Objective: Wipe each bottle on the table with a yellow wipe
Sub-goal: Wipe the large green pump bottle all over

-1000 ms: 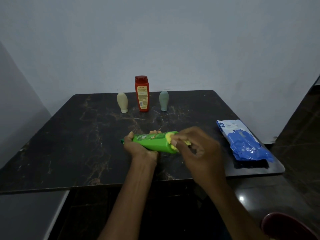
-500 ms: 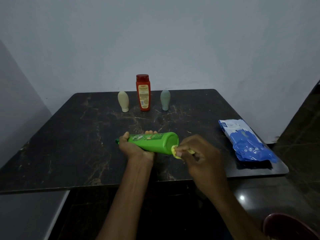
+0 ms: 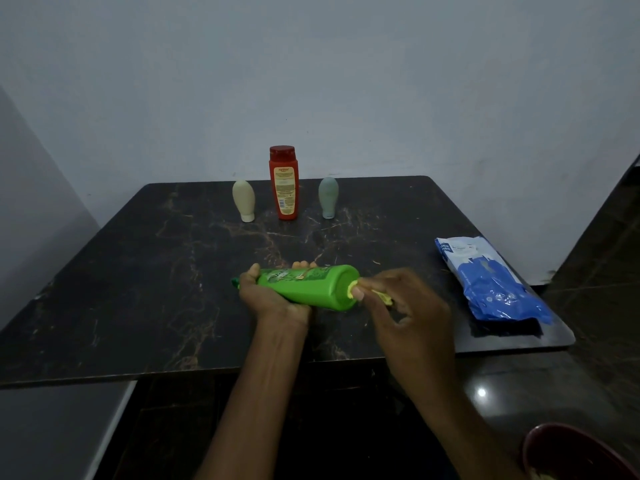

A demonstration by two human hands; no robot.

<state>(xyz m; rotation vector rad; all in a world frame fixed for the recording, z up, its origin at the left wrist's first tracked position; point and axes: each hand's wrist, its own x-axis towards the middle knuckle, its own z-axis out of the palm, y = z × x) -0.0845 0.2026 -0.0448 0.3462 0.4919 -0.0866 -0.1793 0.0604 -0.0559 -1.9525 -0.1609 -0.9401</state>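
Wiping was at the flat base of the green bottle (image 3: 304, 289), which lay on its side just below the centre of the frame, cap end pointing to the frame's left. The left hand (image 3: 277, 303) gripped it near the cap end, fingers curled over the far side and thumb on the near side. Whether the bottle rested on the table (image 3: 138, 289) or was held just above it could not be told. The right hand (image 3: 408, 313) pinched the yellow wipe (image 3: 382, 297) between thumb and fingertips and pressed a fold of it against the rim of the base.

To do this well, the left hand's hold would need to be firm enough that the push did not slide the bottle through the palm. The wipe should go round the whole rim and across the flat. Bunched small, it covered little at a time, so opening it out would probably help.

In the upper centre a red bottle (image 3: 284, 183) stood upright, with a cream bottle (image 3: 243, 200) to its left and a grey-green bottle (image 3: 328, 197) to its right, all apart. A blue packet (image 3: 488, 282) lay near the table's right edge.
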